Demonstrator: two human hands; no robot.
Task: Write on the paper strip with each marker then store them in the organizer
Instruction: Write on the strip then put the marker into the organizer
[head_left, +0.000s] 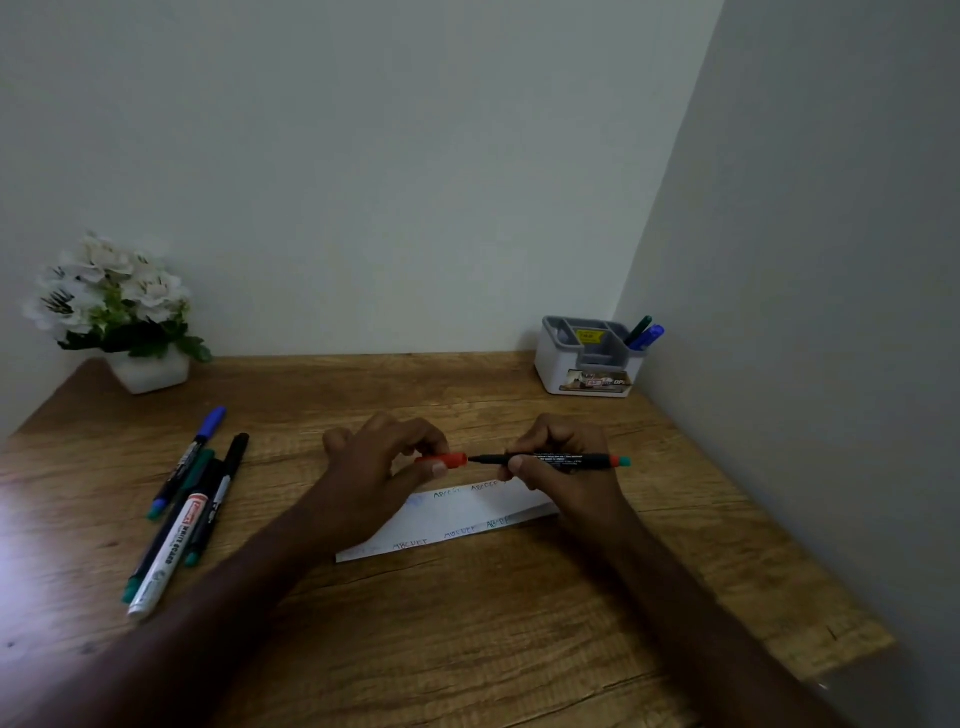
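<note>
Orange cap (448, 460) is pinched in the left hand (374, 467), just off the marker (550, 461) gripped by the right hand (563, 462) — both above the paper strip (457, 519). It is uncapping or recapping — I cannot tell which.

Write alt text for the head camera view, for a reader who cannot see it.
Over a paper strip on a wooden desk, the left hand holds a red cap just off the tip of a marker gripped by the right hand. More markers lie at left; an organizer stands in the far right corner.
</note>
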